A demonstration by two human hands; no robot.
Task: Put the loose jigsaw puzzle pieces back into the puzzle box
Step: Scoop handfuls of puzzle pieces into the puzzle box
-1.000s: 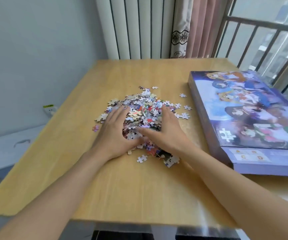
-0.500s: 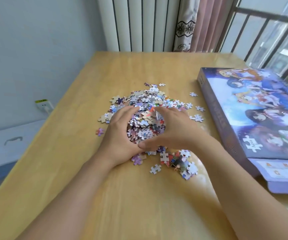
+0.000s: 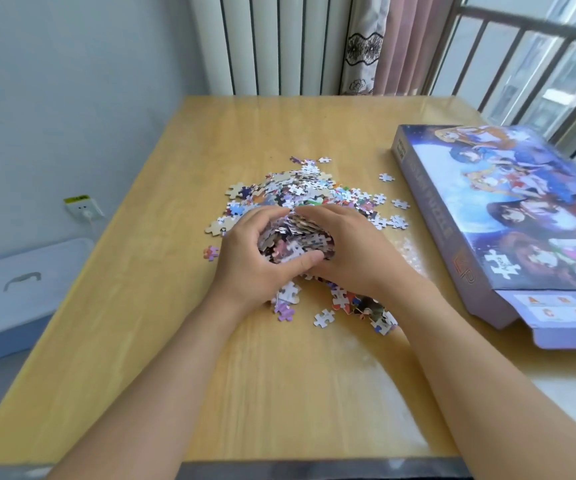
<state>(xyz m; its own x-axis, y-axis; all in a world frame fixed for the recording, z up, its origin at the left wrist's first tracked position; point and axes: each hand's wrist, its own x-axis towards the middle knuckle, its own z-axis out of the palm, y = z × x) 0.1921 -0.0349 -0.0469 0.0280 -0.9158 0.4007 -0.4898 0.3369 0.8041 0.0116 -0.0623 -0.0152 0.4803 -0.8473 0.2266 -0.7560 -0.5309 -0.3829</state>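
Fingers of left hand (image 3: 248, 258) and right hand (image 3: 352, 254) curled inward, cupping clump of puzzle pieces (image 3: 293, 242) between both palms, above tabletop (image 3: 279, 382). Loose pieces scattered just below wrists. Main pile (image 3: 300, 188) beyond hands. Puzzle box (image 3: 508, 216) lies right, end flap open, apart from pile.

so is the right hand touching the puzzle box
Apart. The head view shows bare table between the right hand and the puzzle box; the hand cups puzzle pieces.
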